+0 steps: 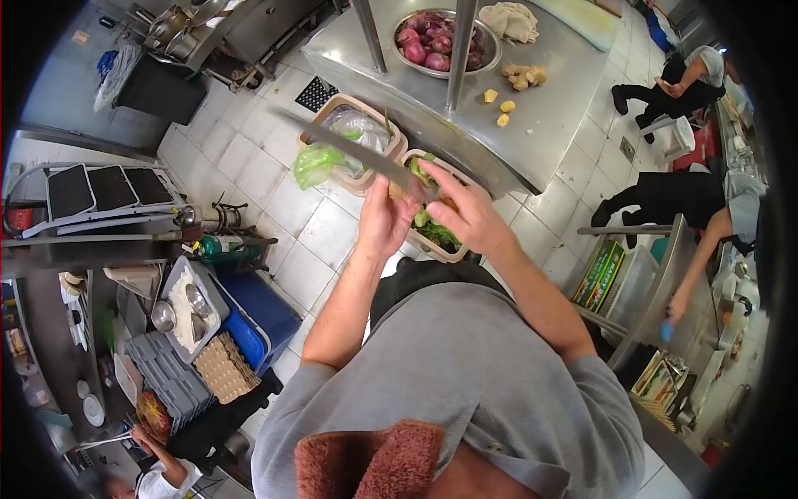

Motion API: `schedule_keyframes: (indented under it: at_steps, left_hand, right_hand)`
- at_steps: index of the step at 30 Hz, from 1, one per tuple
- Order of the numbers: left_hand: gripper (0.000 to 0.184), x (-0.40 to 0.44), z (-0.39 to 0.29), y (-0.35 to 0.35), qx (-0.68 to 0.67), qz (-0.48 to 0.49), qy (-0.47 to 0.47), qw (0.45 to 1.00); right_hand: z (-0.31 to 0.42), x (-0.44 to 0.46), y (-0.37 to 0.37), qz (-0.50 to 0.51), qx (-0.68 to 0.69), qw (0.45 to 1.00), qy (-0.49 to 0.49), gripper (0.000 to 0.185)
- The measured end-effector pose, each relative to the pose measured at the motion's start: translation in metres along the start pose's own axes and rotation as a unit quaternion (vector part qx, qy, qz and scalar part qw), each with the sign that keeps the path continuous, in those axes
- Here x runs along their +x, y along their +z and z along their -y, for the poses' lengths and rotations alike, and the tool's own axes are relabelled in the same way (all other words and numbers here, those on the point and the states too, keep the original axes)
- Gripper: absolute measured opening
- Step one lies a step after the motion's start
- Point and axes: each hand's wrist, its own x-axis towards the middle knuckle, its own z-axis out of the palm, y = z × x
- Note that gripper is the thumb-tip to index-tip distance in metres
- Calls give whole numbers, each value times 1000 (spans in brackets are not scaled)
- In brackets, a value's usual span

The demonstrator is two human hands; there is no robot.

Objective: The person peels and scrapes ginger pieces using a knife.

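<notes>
A long knife (349, 148), its blade blurred, slants across in front of my body with its tip toward the upper left. My right hand (470, 214) is closed around its near end; the handle is mostly hidden by the fingers. My left hand (386, 220) is closed beside the blade, palm side up, its fingertips close to my right hand. Whatever the left fingers hold is too small and covered to make out. Below my hands stands a bin (445, 254) with green leaves and scraps. Another bin (330, 108), lined with plastic bags, adjoins it.
On the steel table (549, 108) ahead are a bowl of red onions (436, 62), ginger root (524, 76), several yellow pieces (504, 121) and a cloth (509, 21). A step ladder (108, 191) and crates (162, 378) stand left. Other people work at right and lower left.
</notes>
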Motion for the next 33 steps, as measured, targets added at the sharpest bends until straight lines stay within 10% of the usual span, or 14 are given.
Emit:
schedule_keyframes:
  at_steps: [20, 22, 26, 33]
  left_hand:
    - [29, -11, 32, 7, 373, -9, 117, 921]
    - [24, -12, 36, 7, 297, -32, 43, 954]
    - [25, 5, 6, -8, 77, 12, -88, 993]
    - [33, 10, 3, -1, -29, -87, -125, 988]
  right_hand:
    - [-28, 18, 13, -108, 21, 987, -114, 47]
    - [-19, 17, -5, -14, 223, 960, 167, 45]
    - [-32, 6, -8, -2, 225, 954, 200, 50]
    - [-13, 11, 9, 4, 45, 999, -9, 54]
